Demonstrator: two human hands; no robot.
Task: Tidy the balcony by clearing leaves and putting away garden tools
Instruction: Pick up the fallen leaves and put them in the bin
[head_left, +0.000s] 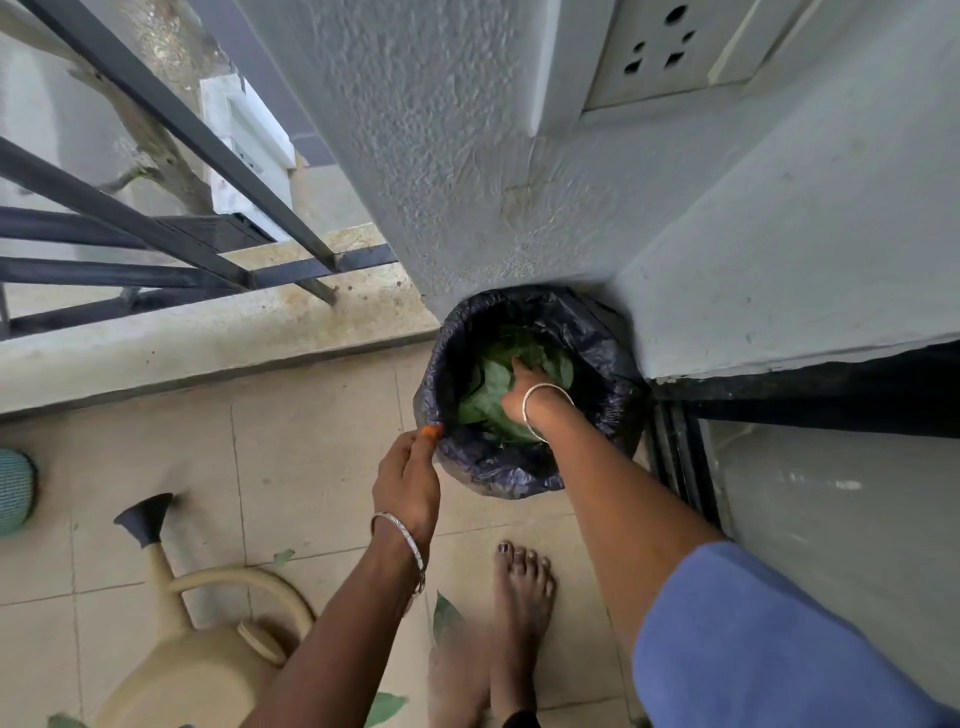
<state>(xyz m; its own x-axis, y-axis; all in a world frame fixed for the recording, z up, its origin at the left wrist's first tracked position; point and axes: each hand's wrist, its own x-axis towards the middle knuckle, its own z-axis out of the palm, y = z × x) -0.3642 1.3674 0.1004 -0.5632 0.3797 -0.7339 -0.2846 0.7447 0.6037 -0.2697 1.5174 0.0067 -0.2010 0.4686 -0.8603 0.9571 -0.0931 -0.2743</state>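
Leaves (493, 395): binned pile, four on floor (311, 441)
Bin (498, 473): one (black liner (602, 364))
Watering can (197, 670): one
Left hand (408, 467): fingers (415, 441) pinch liner rim
Right hand (524, 389): on leaves, fingers unclear

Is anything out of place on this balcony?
Yes: a few leaves lie loose on the tiles, by the foot and the watering can, while others are packed in the bin. The can sits out on the floor, not put away.
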